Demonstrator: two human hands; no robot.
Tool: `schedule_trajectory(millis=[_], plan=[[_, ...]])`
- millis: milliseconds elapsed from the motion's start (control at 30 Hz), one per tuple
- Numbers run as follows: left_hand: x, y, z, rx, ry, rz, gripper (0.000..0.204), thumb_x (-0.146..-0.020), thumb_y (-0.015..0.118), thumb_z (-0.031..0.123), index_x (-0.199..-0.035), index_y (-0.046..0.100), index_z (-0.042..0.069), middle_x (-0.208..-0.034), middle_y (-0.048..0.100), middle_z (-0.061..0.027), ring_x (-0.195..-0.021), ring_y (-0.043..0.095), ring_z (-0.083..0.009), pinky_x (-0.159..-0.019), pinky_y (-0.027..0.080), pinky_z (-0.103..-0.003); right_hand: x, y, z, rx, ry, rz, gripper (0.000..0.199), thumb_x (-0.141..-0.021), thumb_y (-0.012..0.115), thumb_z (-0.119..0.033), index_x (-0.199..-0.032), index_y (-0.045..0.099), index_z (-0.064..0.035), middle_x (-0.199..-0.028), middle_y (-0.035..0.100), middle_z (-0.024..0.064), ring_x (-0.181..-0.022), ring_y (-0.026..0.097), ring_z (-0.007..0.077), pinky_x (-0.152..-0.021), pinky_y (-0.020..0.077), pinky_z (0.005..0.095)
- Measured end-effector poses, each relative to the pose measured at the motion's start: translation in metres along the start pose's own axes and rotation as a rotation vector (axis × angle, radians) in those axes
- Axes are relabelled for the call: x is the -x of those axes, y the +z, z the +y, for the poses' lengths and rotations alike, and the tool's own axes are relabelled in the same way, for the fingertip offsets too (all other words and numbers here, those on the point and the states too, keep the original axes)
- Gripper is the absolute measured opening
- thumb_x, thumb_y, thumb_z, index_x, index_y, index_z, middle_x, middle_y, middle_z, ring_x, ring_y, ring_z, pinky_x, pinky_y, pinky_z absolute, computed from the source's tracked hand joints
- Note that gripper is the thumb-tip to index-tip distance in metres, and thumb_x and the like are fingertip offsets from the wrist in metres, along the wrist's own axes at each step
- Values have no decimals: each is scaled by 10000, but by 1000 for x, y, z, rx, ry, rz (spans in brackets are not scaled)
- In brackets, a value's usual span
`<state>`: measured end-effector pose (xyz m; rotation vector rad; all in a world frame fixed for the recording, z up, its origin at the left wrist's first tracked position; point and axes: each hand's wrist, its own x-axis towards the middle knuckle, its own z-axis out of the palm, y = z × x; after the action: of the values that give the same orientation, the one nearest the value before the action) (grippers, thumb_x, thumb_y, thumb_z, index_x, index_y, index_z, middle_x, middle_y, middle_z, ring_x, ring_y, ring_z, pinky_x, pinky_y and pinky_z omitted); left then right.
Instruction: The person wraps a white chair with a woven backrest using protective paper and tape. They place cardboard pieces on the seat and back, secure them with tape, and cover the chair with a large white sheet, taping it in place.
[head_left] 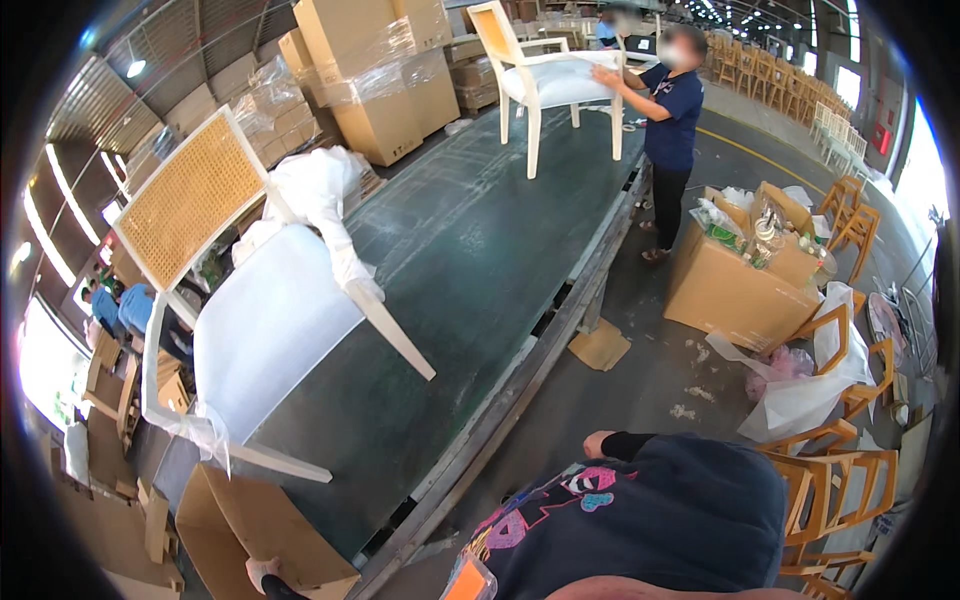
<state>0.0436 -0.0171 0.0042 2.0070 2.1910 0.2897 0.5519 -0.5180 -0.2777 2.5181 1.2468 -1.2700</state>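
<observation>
Clearly, the left hand (265, 573) of this person is busy with an open brown carton (290, 530), and its fingers seem to be clamped on the near edge of the cardboard. The carton lies just ahead of these fingers, at the near left corner of the green tabletop (450, 260); whether it rests there or is carried by the hand, I cannot tell. The right hand (598, 444) is well apart, to the right of the left fingers and past the edge of the tabletop. Its fingers look curled inward, but I cannot tell if they are fully together, and I see nothing held there.

Beyond the left fingers and the carton stands a pale chair (270, 300) with a cane back, and one chair leg (290, 463) comes very near to the upper edge of the carton. From where I stand, I judge it wise to move the cardboard slowly, to keep its edge away from this leg and from the thin wrapping (208, 432) on the armrest. The free right fingers can support the opposite side, so that the panel does not bend or twist.
</observation>
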Motion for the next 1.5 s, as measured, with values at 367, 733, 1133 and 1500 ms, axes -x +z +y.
schedule_trajectory(millis=[367, 733, 1133, 1500], plan=[[-12, 7, -12, -12, 125, 13, 351, -643, 727, 140, -965, 686, 4, -954, 709, -180, -909, 687, -321, -772, 541, -403, -19, -29, -18, -59, -51, 77, 240, -699, 612, -213, -895, 729, -141, -947, 705, 133, -935, 663, 331, -814, 517, 449], [-21, 11, -30, -108, -57, -18, 447, -688, 729, 319, -1083, 691, 113, -1075, 681, -160, -993, 654, -333, -846, 533, -426, -31, -20, 0, 19, 33, 35, 248, -753, 635, -339, -909, 741, -178, -956, 711, 108, -949, 669, 308, -858, 519, 428], [-27, 9, -24, -143, -146, -33, 401, -687, 749, 290, -1023, 710, 74, -1058, 697, -139, -1005, 669, -284, -871, 537, -378, -37, -50, -64, 22, -28, 13, 197, -728, 661, -219, -904, 729, -159, -927, 716, 96, -925, 679, 274, -853, 520, 386], [-23, 9, -23, -150, -161, -6, 350, -713, 719, 248, -1012, 706, 67, -1063, 694, -146, -990, 673, -279, -861, 536, -369, -47, -39, -50, 125, -23, -41, 272, -745, 658, -304, -972, 730, -172, -969, 716, 94, -976, 668, 286, -885, 513, 389]])
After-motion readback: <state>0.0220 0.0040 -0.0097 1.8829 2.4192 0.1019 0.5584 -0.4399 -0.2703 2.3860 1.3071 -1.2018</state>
